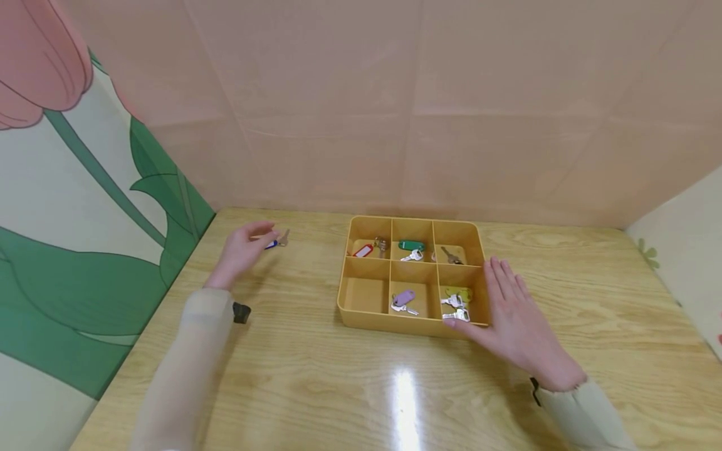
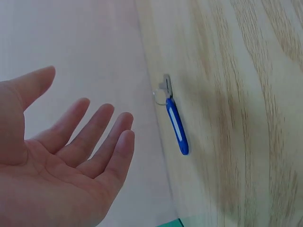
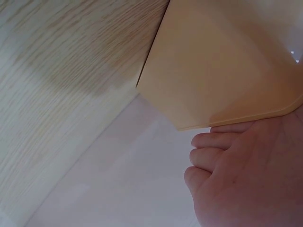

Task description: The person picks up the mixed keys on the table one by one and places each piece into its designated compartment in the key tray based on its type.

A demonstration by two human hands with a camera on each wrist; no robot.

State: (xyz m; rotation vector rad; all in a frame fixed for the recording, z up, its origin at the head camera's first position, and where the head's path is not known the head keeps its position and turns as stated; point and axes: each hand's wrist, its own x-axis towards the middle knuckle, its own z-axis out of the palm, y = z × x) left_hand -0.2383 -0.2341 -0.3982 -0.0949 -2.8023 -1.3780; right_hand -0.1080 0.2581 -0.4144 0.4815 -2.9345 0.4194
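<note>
My left hand (image 1: 241, 250) hovers at the back left of the table, fingers relaxed and spread with nothing in them. Just beyond its fingertips lies a key with a blue tag (image 2: 177, 126) on the wood. At the right side of a yellow divided box (image 1: 366, 319), my right hand (image 1: 519, 319) rests with straight fingers along the rim and its thumb at the front edge. Inside the box are a red key tag (image 1: 363, 250), a green one (image 1: 411, 245), a purple one (image 1: 403, 298) and a yellow-green one (image 1: 465, 292), with keys.
More keys (image 1: 451, 255) lie in the back right compartment. The wooden table (image 1: 304, 376) meets a pinkish wall (image 1: 338, 125) behind the box. A panel with painted leaves (image 1: 68, 300) borders the left side.
</note>
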